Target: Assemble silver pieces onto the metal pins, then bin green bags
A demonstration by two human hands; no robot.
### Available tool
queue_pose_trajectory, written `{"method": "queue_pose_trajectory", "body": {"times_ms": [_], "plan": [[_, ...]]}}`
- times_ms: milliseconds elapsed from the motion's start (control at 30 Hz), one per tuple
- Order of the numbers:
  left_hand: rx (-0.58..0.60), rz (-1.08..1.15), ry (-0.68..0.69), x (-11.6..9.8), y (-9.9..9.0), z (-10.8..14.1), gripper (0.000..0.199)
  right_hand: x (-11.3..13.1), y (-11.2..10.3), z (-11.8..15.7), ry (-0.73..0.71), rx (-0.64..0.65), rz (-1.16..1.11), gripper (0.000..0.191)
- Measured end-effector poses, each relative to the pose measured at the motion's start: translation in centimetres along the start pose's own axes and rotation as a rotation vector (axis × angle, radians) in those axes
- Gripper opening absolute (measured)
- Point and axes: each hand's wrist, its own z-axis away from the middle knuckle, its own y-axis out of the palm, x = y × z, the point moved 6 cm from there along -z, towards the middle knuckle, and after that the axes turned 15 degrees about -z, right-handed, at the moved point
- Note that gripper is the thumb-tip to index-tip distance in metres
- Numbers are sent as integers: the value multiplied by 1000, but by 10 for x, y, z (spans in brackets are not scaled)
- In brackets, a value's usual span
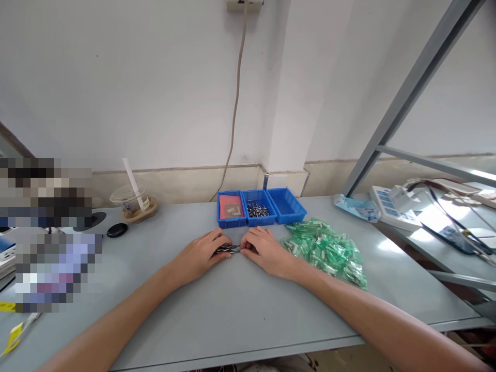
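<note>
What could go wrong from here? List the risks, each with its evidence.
1. The metal pieces at the left hand are thin and bunched, so some might slip out and scatter.
2. The green bags lie close beside the right forearm; a careless sweep could shove them.
3. The middle blue box is open-topped and holds loose pieces, so a knock may spill some.

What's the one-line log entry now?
left hand: holding metal pieces; right hand: at their ends; behind: three blue bins; right side: green bags
</note>
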Motion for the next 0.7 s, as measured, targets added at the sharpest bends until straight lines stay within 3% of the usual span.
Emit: {"method": "queue_pose_trajectory", "body": {"times_ms": [233,533,700], "plan": [[-18,-28,-14,-2,-2,0,21,8,0,4,-34,17,52,12],[-97,-123,1,0,-4,3,19,-12,-12,3,-2,-94,-18,17],[-111,-124,16,-2,-7,3,16,-7,-14,5,-42,-84,-43,21]]}}
